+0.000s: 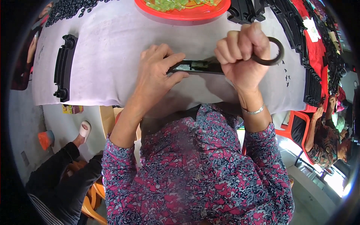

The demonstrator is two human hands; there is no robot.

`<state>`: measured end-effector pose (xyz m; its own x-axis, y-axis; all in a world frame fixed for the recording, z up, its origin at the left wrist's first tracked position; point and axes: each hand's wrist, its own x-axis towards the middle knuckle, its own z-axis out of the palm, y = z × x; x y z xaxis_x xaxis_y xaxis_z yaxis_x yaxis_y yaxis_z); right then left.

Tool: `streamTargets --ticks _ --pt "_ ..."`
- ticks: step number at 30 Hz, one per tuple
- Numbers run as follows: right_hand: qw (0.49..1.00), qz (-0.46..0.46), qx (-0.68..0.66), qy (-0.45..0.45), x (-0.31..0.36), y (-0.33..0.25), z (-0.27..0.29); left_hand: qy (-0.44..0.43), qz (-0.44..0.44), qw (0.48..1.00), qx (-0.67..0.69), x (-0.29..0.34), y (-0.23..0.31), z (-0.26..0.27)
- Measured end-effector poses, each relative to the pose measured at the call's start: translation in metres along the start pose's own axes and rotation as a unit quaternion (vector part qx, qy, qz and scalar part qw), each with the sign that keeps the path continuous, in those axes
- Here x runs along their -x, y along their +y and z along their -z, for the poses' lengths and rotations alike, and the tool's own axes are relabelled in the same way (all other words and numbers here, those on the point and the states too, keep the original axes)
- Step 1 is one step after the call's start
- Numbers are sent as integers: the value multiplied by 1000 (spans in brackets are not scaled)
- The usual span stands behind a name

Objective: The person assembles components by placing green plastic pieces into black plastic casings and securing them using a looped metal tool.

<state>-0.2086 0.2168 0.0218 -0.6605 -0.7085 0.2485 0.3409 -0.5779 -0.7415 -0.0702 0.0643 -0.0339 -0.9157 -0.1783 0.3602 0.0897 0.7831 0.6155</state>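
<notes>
My left hand (pixel 155 69) pinches the left end of a long black plastic part (pixel 204 65) between thumb and fingers, low over the table. In the part's slot sits a small, clear, greenish piece (pixel 199 64). A dark ring (pixel 279 52), apparently the handle end of a tool, sticks out of my right hand (pixel 243 52), which is closed in a fist around it. That fist is over the part's right end and hides it, along with the rest of the ringed tool.
A red tray (pixel 183 15) of yellow-green clear pieces stands at the far edge. Small black pieces (pixel 69 13) are heaped far left. A similar black part (pixel 64 69) lies at the left, and several more (pixel 313 86) line the right edge. Other people sit at both sides.
</notes>
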Motion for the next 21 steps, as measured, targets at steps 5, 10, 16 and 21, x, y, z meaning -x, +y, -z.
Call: streamTargets --ticks 5,10,16,21 --pt "1000 0 -16 -8 5 -21 9 4 -4 1000 -2 0 2 1" --pt "997 -29 -47 44 -3 -47 36 8 -15 1000 0 -1 -4 -3" --pt "982 -105 109 112 -14 -80 54 10 -16 1000 -3 -3 -1 -1" --pt "996 -25 -28 81 -24 -89 71 13 -16 1000 -4 0 -1 -2"
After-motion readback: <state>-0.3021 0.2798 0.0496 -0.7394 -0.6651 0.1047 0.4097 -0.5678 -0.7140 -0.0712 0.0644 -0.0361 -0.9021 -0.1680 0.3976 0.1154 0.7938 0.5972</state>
